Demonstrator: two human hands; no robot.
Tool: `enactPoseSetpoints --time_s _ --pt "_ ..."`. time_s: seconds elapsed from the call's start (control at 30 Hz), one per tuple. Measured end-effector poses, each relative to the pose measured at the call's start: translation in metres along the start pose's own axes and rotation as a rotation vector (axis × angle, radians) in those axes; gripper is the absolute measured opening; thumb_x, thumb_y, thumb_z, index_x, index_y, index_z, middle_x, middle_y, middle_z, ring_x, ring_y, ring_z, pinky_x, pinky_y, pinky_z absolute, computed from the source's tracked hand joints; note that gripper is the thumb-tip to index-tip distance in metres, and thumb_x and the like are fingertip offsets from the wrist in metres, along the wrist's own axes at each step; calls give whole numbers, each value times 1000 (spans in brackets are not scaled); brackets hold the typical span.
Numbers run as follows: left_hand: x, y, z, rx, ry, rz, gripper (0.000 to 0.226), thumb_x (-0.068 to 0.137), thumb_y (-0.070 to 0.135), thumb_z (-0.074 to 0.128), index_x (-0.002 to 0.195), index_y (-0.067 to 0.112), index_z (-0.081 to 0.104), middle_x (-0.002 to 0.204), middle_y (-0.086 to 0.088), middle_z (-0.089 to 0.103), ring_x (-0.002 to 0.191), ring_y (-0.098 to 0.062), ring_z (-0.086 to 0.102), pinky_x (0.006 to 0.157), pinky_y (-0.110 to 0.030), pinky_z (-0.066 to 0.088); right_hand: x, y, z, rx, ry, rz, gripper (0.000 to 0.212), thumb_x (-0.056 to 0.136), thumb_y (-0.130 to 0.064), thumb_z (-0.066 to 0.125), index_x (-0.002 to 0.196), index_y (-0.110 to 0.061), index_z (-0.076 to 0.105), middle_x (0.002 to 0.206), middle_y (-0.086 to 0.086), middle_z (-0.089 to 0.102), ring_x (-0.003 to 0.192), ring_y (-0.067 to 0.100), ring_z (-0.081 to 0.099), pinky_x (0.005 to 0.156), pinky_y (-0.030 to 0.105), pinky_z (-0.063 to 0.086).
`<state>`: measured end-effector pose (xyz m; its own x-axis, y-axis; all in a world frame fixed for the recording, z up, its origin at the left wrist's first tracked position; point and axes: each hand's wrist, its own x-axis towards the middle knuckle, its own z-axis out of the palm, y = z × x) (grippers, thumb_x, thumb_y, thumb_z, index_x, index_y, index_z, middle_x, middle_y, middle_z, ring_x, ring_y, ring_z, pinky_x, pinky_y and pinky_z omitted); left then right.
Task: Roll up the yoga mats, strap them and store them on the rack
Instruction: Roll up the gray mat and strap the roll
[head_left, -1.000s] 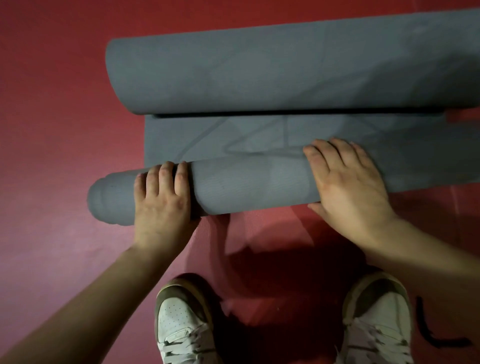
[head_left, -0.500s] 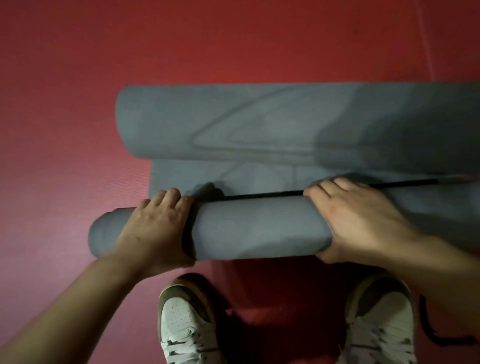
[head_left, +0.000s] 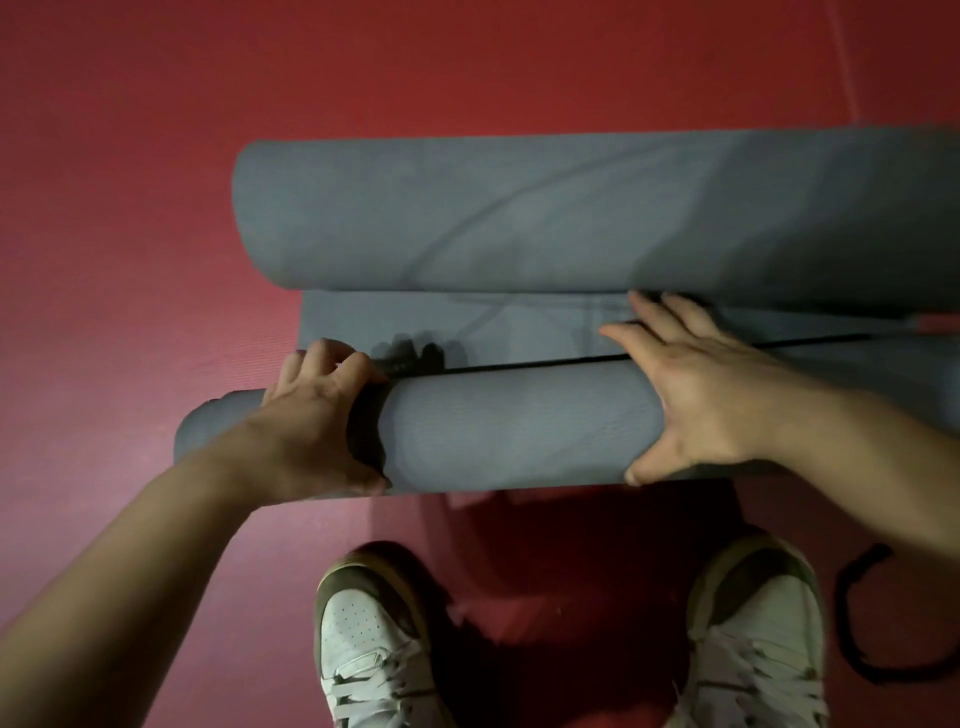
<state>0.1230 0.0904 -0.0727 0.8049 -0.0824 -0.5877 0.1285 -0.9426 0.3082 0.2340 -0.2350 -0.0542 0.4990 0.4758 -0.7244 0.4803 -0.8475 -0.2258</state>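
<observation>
The yoga mat (head_left: 519, 431), grey and rolled from both ends, is laid crosswise on the floor directly under the two hands. Its near roll (head_left: 519, 447) is gripped by the left hand (head_left: 311, 415) close to the left end: the fingers are curled over the top of the roll and the thumb is pressed against the near side, so that the roll is clasped between them. The right hand (head_left: 711, 395) is held wide, its fingers straight and spread. Its palm is pressed on the top of the same roll further right, its thumb is set against the near side, and its fingertips are stretched across the flat strip (head_left: 395, 317) almost to the far roll (head_left: 519, 208). A thin dark line (head_left: 519, 365) is seen along the far edge of the near roll; whether it is a cord or only shadow cannot be told. The far roll, the thicker of the two, is lying parallel just beyond the strip and is cut off by the right edge of the view. Everything is spread on a red floor (head_left: 130, 208). Nearer than the mat, a left shoe (head_left: 374, 639) and a right shoe (head_left: 758, 634), white with brown toes, are planted on the floor, and a black strap (head_left: 845, 608) is left curled just beside the right shoe.
</observation>
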Motion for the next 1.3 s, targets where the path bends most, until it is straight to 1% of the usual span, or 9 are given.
enactPoseSetpoints --time_s 0.13,0.3,0.43,0.6,0.8,0.97,1.03,1.17,1.3 --pt "-6 -1 -2 -27 101 34 100 44 46 94 133 30 51 111 11 37 104 -12 33 92 -38 42 1 6 -2 25 79 38 154 36 -78 78 153 -36 -12 156 1 -37 144 25 -34 123 43 4" --pt "-2 -4 -9 -197 144 46 70 59 19 94 119 21 58 107 8 55 103 -20 53 90 -39 46 6 13 -10 73 107 63 155 39 -78 78 153 -33 -16 159 -1 -30 147 19 -27 120 34 -2" --pt "0 -7 -12 -145 148 7 65 69 46 69 132 31 59 128 -1 51 117 -28 45 102 -42 37 8 19 -13 104 220 66 152 37 -83 71 155 -31 -8 162 -5 -22 148 16 -22 123 37 1" --pt "-14 10 0 -29 304 -14 69 79 54 44 140 22 52 121 -6 54 107 -31 49 94 -47 43 7 23 -13 157 312 59 136 41 -83 67 155 -29 15 165 -4 -3 151 17 -7 123 40 7" --pt "-14 25 25 319 246 -23 133 36 54 94 144 1 39 134 -24 48 125 -46 45 111 -60 31 9 30 -1 89 349 41 105 53 -95 29 138 -37 51 154 -2 38 146 25 21 121 44 10" --pt "2 25 18 348 385 -16 96 49 47 83 129 3 53 115 -17 55 101 -40 54 90 -52 44 3 28 -2 -137 197 29 133 37 -99 48 149 -29 30 144 -1 46 130 24 45 112 39 32" --pt "3 25 16 355 376 -23 95 46 47 85 125 4 56 111 -16 56 98 -39 54 86 -52 46 2 27 -5 -148 176 27 132 36 -92 62 148 -29 30 142 -2 47 127 23 46 108 38 38" --pt "-9 24 14 356 275 -31 103 30 50 87 119 8 59 100 -11 56 88 -36 56 74 -48 50 -6 25 -5 -135 114 -1 123 32 -92 52 141 -37 38 130 -9 54 116 19 53 97 32 45" --pt "-32 15 33 368 72 60 114 21 76 63 118 17 60 96 1 54 82 -24 58 71 -38 52 -21 19 12 12 -136 -36 106 34 -86 68 129 -50 38 119 -23 54 105 6 55 88 27 48"
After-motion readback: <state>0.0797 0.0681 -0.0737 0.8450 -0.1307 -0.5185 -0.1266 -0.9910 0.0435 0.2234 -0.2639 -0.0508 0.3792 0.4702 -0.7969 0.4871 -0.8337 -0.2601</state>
